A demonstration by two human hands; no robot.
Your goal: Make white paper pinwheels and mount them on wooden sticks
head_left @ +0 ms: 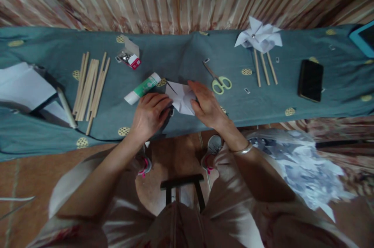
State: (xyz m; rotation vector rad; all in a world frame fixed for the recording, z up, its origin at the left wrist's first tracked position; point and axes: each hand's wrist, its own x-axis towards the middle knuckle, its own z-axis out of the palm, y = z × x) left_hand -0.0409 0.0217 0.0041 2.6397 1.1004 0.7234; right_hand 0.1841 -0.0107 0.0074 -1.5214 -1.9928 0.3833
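A small square of white paper [180, 100] with slits and creases lies in front of me at the middle of the table. My left hand [152, 113] has its fingers curled together at the paper's left edge, gripping it. On the opposite side my right hand [207, 104] holds the right edge between thumb and fingers. A green and white glue stick [143, 88] rests just beyond my left hand. To the right of my right hand lies a pair of scissors [218, 80] with pale green handles.
Wooden sticks [90, 88], white paper sheets [26, 84] and an opened small box [130, 55] of shiny pieces are at left. Finished paper pinwheels [260, 37] on sticks, a dark phone [311, 80] and a blue-edged tablet [364, 39] lie right. A bag of folded paper [304, 166] stands below.
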